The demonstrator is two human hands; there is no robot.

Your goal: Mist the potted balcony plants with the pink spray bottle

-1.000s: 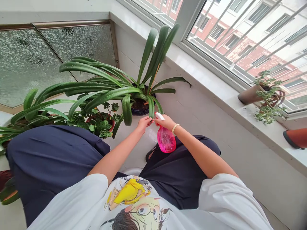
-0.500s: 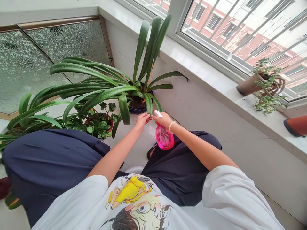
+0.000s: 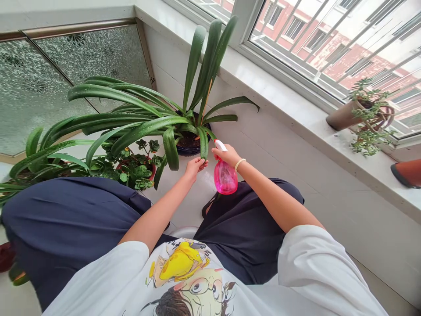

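A large potted plant [image 3: 148,125] with long strap-shaped leaves stands before me in a dark pot [image 3: 189,150]. My left hand [image 3: 194,169] pinches the drooping tip of one leaf [image 3: 203,142] at the pot's near side. In my right hand [image 3: 228,156] is a pink spray bottle [image 3: 225,177] with a white and red head, gripped round its neck. Its nozzle points up and left, close to the held leaf and the pot. The right fingers are partly hidden behind the bottle's head.
A smaller leafy plant [image 3: 143,171] in a red pot sits at the left, by my knee. On the window sill [image 3: 296,125] lie a brown pot [image 3: 344,115] with a succulent and a reddish-brown pot [image 3: 408,174]. A patterned glass panel [image 3: 95,61] stands behind the leaves.
My right hand has lifted the spray bottle slightly, and its head now tilts up and away from the left hand. The left hand still holds the leaf tip.
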